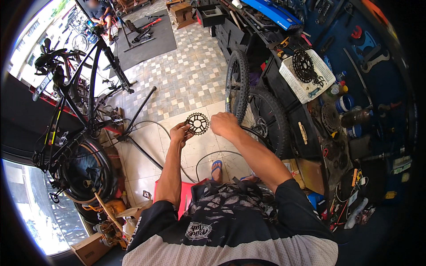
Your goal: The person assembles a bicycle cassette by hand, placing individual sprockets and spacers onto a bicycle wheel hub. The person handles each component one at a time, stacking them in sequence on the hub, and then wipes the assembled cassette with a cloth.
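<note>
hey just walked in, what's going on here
A person in a bike workshop is holding a black toothed gear above the tiled floor. The left hand grips its left edge. The right hand is by its right edge, fingers curled; whether it touches the gear or holds anything is hard to tell. To the right, a white basket holds a larger set of gears; to the left is a black bike.

Head, left of two fisheyes | faces down and forward, across the tiled floor (177, 84) | shirt (262, 232) nearest, left hand (179, 132) and right hand (225, 124) beyond | counter's (314, 126) front edge runs along the right
</note>
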